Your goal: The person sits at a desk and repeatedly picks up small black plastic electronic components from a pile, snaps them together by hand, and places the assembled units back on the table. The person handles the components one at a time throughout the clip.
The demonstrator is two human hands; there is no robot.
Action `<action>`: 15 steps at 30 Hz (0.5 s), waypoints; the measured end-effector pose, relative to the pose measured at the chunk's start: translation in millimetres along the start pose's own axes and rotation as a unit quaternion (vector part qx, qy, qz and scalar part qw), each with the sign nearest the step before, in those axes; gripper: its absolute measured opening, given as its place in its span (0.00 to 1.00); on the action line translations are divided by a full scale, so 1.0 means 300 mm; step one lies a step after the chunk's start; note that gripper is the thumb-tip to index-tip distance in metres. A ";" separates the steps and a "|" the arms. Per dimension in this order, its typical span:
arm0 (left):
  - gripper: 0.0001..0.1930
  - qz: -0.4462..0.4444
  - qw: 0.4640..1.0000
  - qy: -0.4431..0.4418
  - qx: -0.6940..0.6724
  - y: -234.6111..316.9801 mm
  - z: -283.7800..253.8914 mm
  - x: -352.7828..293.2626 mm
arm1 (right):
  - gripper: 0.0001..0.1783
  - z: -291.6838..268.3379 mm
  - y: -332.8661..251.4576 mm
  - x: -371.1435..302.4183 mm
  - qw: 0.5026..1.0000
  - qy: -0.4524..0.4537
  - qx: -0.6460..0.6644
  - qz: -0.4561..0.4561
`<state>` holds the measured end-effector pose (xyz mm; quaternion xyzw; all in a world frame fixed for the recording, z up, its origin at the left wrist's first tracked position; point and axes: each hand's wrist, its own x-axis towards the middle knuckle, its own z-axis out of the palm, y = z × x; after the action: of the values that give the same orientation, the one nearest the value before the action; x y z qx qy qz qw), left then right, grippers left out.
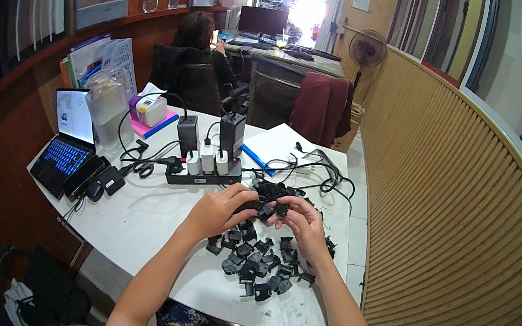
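Note:
Both of my hands work over a heap of small black plastic parts spread on the white table. My left hand is closed, thumb and fingers around a dark piece at the heap's far side; its shape is mostly hidden. Close beside it on the right, my right hand pinches a small black plastic part between thumb and fingers. More black pieces lie just beyond my fingertips. Several loose parts, blocky and clip-like, sit between my forearms.
A black power strip with white plugs stands beyond my left hand, and tangled black cables lie far right. An open laptop, a clear pitcher and scissors are at left. A person sits beyond the table.

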<state>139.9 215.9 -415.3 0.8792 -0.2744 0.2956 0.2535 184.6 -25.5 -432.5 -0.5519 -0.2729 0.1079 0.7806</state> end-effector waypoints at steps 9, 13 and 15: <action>0.18 0.001 1.000 -0.013 0.007 -0.001 0.002 -0.002 | 0.19 0.016 -0.017 -0.005 0.999 -0.019 -0.029 0.018; 0.17 0.021 1.000 0.003 0.015 -0.001 0.005 0.002 | 0.19 0.018 -0.011 -0.007 0.999 -0.028 -0.017 0.036; 0.17 0.027 0.999 0.006 0.016 -0.002 0.007 0.002 | 0.18 0.017 -0.005 -0.004 0.997 -0.022 -0.028 0.067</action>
<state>141.4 214.8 -416.4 0.8736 -0.2919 0.3122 0.2326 180.4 -22.5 -430.1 -0.5879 -0.2554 0.1649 0.7496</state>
